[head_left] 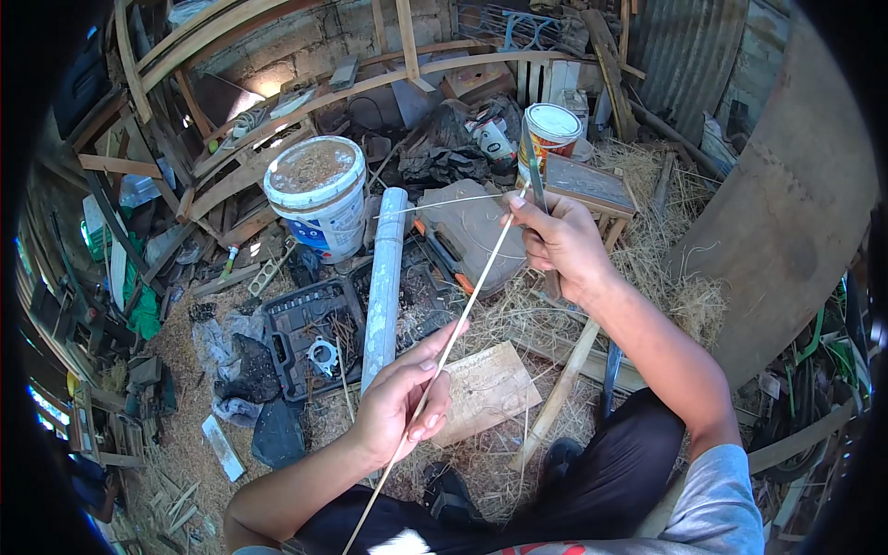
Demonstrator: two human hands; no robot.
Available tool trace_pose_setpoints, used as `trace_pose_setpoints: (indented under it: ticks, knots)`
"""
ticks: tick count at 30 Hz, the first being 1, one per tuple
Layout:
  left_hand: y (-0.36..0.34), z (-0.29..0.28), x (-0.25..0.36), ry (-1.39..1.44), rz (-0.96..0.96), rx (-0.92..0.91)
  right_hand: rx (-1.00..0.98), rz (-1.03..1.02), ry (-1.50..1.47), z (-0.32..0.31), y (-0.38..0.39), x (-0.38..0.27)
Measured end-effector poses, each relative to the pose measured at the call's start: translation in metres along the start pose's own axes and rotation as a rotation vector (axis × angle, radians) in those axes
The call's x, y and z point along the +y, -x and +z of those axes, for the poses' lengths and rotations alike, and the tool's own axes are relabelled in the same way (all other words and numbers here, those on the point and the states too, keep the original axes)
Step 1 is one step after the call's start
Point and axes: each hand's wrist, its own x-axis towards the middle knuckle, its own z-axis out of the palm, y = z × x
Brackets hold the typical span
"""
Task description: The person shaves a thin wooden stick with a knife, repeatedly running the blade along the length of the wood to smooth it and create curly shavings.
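A grey sleeve [714, 499] at the lower right lies nearest the camera, its forearm reaching up to the right grip [560, 242]. That grip is closed around a knife [534, 168], blade upward and tilted slightly left, with the thumb pressing the upper end of a stick [479, 279] beside the blade. The left grip [400, 407] is curled loosely around the stick lower down, thumb on one side and fingertips on the other.

The stick is held in the air above the lap. Its long axis runs diagonally: the upper end points away from the person and to the right, while the lower end slants left toward the person and leaves the view at the bottom edge. It is slender, pale straw-coloured and nearly straight, with a faint bow. A thin, pale sliver [453, 202] stretches leftward from near the right grip.

Beyond the hands, a grey pipe [381, 287] stands out left of the stick, and a wooden board [490, 393] lies on the floor to its right. Farther off are a white bucket [319, 203] and a smaller can [555, 129].
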Motion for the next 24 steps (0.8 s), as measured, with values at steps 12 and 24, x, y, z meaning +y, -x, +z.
trace_pose_setpoints:
  ticks: [12, 24]
  knots:
    - [-0.005, 0.002, 0.0, 0.025, -0.01, -0.025, 0.04, -0.12, -0.103, -0.001, 0.013, 0.011]
    - [-0.007, 0.001, 0.01, 0.284, 0.042, -0.011, -0.278, -1.024, 0.824, 0.04, 0.063, 0.06]
